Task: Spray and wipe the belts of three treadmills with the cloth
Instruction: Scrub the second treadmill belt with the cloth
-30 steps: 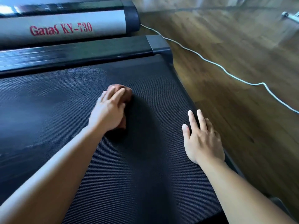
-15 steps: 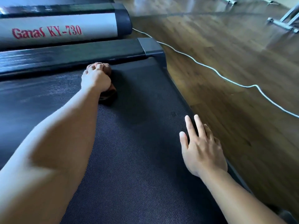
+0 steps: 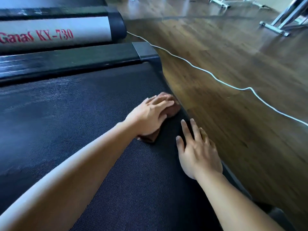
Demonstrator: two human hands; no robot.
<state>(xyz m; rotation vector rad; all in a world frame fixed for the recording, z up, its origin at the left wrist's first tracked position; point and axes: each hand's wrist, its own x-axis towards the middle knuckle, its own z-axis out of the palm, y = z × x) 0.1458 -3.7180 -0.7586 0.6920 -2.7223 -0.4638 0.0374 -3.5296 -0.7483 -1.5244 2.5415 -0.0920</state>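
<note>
Cloth (image 3: 175, 107), crumpled brown fabric, lies at the right edge of the black ribbed treadmill belt (image 3: 80, 124) under our flat, pressing left hand (image 3: 148, 115), right hand (image 3: 200, 153) spread beside; we judge it limp, light, best bunched under the palm.

A brown wooden plank floor (image 3: 233, 147) stretches to the right, glossy with pale daylight reflections at its far end. A thin white cable (image 3: 240, 89) snakes across it. Chrome tubular equipment feet (image 3: 275, 30) stand in the far corner
</note>
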